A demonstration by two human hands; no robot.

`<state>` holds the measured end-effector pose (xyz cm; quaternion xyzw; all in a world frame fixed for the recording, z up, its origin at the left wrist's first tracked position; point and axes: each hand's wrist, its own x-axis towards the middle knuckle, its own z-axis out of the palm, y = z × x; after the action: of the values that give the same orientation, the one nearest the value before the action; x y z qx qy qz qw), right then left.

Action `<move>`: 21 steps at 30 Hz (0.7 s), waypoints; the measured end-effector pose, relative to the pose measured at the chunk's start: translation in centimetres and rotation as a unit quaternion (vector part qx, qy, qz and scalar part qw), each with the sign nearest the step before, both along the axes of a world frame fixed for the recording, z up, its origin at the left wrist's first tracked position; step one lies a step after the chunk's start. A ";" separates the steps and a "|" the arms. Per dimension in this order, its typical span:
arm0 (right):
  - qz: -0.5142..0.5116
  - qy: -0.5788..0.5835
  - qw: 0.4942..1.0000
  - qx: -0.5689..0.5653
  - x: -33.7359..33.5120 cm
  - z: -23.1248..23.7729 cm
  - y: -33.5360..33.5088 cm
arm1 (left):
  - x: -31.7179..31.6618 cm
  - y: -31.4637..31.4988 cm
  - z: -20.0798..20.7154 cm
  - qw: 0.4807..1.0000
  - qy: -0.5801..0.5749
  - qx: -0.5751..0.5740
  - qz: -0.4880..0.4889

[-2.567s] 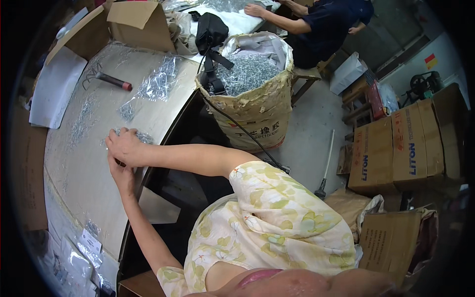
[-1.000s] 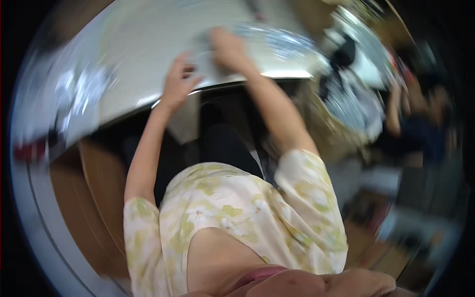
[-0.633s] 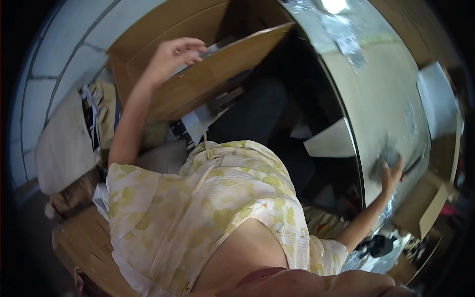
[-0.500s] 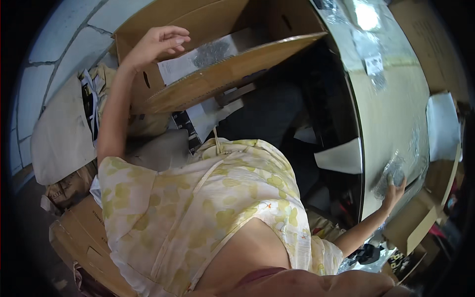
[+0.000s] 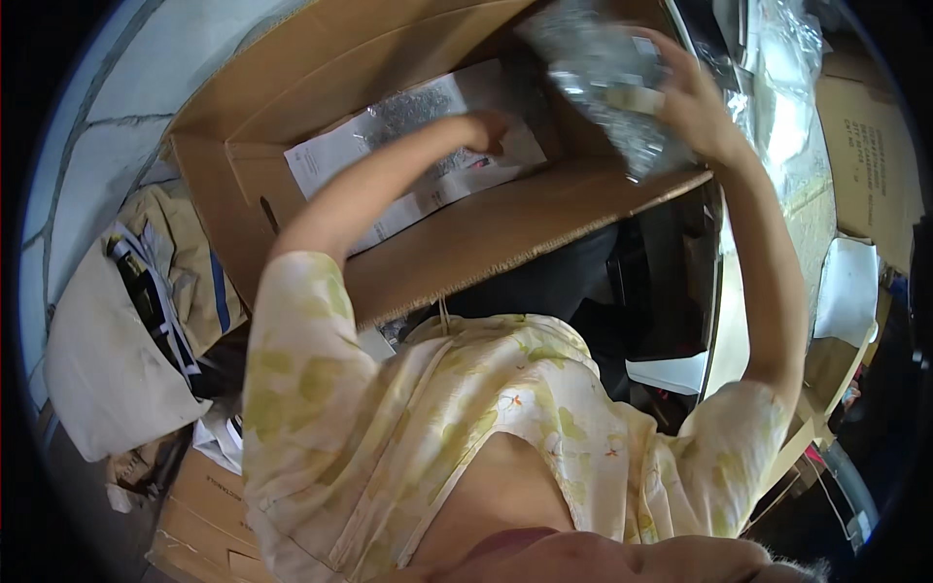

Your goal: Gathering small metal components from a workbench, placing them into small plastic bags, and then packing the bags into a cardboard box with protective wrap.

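In the upper right, my right hand (image 5: 688, 102) grips a bundle of packets in clear plastic (image 5: 598, 73), blurred by motion, above the right end of an open cardboard box (image 5: 525, 238). My left hand (image 5: 484, 131) reaches down into that box, over white-and-clear packets (image 5: 413, 107) lying on its bottom. Its fingers bend downward into shadow, so what they touch is hidden.
Right of the box runs a pale worktop (image 5: 812, 233) with clear plastic packets (image 5: 782, 49) on its far part. A brown carton (image 5: 865, 146) stands beyond it. At left, an open white sack (image 5: 107, 360) leans beside the box, with another carton (image 5: 209, 515) lower down.
My right hand has moved from the worktop at lower right up to the box with the plastic bundle. My left hand has gone from the box's left side down into it.
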<state>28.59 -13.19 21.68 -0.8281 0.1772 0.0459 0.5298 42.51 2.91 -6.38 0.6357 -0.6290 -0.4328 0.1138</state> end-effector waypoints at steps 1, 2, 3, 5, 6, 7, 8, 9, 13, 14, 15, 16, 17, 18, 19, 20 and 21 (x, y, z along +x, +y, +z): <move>0.033 0.048 0.998 -0.036 3.0 -4.2 -0.1 | -0.8 0.5 -2.1 0.999 0.008 0.039 0.008; 0.073 0.054 0.990 -0.112 5.9 -6.0 1.5 | -1.4 1.1 -3.9 0.997 0.020 0.077 0.015; 0.111 0.062 0.987 -0.096 7.8 -9.8 0.8 | -1.8 1.5 -5.1 0.997 0.025 0.078 0.013; 0.164 0.070 0.975 -0.133 10.9 -13.9 1.1 | -1.9 2.6 -7.1 0.997 0.034 0.063 0.039; 0.163 0.077 0.974 -0.135 11.1 -15.2 0.5 | -1.8 3.1 -7.9 0.997 0.040 0.060 0.036; 0.152 0.110 0.973 -0.135 11.3 -15.8 0.3 | -1.4 3.9 -8.7 0.989 0.090 0.064 0.098; 0.143 0.142 0.971 -0.130 11.4 -16.4 0.3 | -1.3 5.0 -9.7 0.974 0.140 0.074 0.160; 0.141 0.150 0.967 -0.151 11.1 -17.4 -0.8 | -1.1 4.7 -10.9 0.974 0.146 0.075 0.159; 0.127 0.101 0.980 -0.111 10.2 -17.7 -2.5 | 1.7 3.7 -18.5 0.902 0.201 0.197 0.327; 0.101 0.100 0.985 -0.094 9.7 -16.0 -3.0 | 1.5 2.2 -19.7 0.891 0.167 0.211 0.365; 0.067 0.109 0.988 -0.081 8.5 -14.8 -4.1 | 0.4 -0.5 -19.8 0.800 0.292 0.208 0.482; 0.063 0.120 0.987 -0.083 7.5 -13.7 -4.9 | -0.6 -3.0 -19.8 0.678 0.404 0.201 0.580; 0.046 0.141 0.982 -0.113 7.0 -12.1 -5.2 | -1.3 -4.3 -20.9 0.677 0.408 0.203 0.578; 0.034 0.154 0.977 -0.141 7.0 -11.2 -5.2 | -1.1 -5.2 -22.5 0.671 0.422 0.121 0.597; 0.038 0.149 0.978 -0.137 6.8 -11.0 -5.1 | -0.7 -5.3 -24.3 0.660 0.430 0.040 0.615; 0.026 0.134 0.981 -0.140 7.0 -10.4 -4.7 | 0.0 -4.5 -26.2 0.659 0.421 0.037 0.623; 0.016 0.113 0.984 -0.134 7.5 -9.9 -4.1 | 1.3 -2.5 -27.9 0.692 0.361 -0.031 0.624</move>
<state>36.11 -17.28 11.78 -0.8840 0.2267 0.1234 0.3898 43.77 0.37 -34.32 0.6728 -0.0110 -0.4386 0.5958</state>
